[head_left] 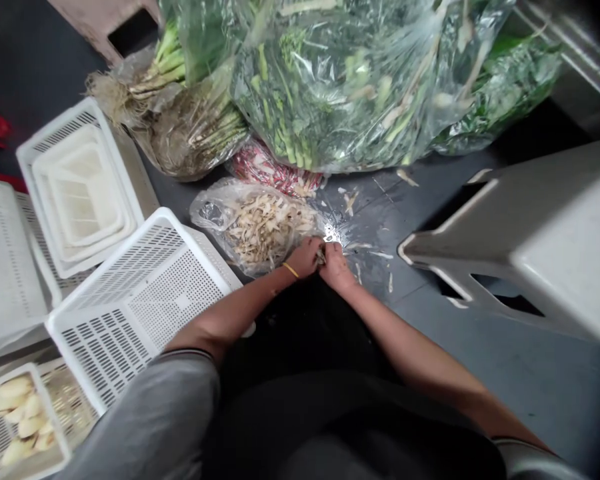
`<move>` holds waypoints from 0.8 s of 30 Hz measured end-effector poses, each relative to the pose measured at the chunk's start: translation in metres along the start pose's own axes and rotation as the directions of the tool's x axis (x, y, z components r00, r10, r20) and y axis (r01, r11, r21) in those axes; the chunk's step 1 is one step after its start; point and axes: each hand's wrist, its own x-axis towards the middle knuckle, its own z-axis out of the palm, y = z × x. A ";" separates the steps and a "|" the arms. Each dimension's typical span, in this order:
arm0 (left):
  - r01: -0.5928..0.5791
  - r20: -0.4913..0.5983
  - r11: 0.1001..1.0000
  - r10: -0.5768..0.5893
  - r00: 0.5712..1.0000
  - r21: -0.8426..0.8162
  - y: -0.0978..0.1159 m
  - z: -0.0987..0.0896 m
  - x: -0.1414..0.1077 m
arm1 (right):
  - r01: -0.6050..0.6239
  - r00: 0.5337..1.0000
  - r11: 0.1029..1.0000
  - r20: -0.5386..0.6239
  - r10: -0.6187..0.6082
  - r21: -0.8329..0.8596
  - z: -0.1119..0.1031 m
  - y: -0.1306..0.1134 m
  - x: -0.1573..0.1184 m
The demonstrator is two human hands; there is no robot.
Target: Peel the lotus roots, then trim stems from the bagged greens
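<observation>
Low over the grey floor (480,363), at the near edge of a clear plastic bag (207,212), both hands meet, fingertips nearly together. Left hand (304,257), yellow band (291,269) at its wrist: fingers curled narrow on a small brownish piece (321,255). Right hand (337,267): likewise drawn in narrow, holding the same piece from the other side. The piece sits between the two, mostly covered; its kind is too small to tell. Pale, dry-looking strips (263,230) heap in the bag, just beside the left hand; whether that hand touches the plastic cannot be told. Loose scraps (350,202) lie on the wet floor beyond the right hand. Step in hand, by judgement: close finger work on the one piece, perhaps picking or peeling. The next move seems to call for a steady pinch on the left and a light pull on the right. White basket (173,287) tilted near the left forearm; bagged greens (325,87) beyond; pale stool (545,220) well off to the right.
</observation>
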 end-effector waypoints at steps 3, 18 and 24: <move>0.038 -0.140 0.996 -0.027 0.990 0.082 -0.011 -0.057 -0.029 | 0.206 0.973 0.974 -0.128 -0.193 0.092 -0.015 -0.045 0.012; 0.517 -0.378 0.788 -0.390 0.839 0.334 -0.162 -0.171 -0.012 | 0.449 0.883 0.823 0.316 -0.348 -0.348 0.019 -0.037 0.025; 0.540 -0.315 0.770 -0.448 0.837 0.340 -0.176 -0.176 0.018 | 0.414 0.907 0.858 0.219 -0.360 -0.305 -0.032 0.028 0.019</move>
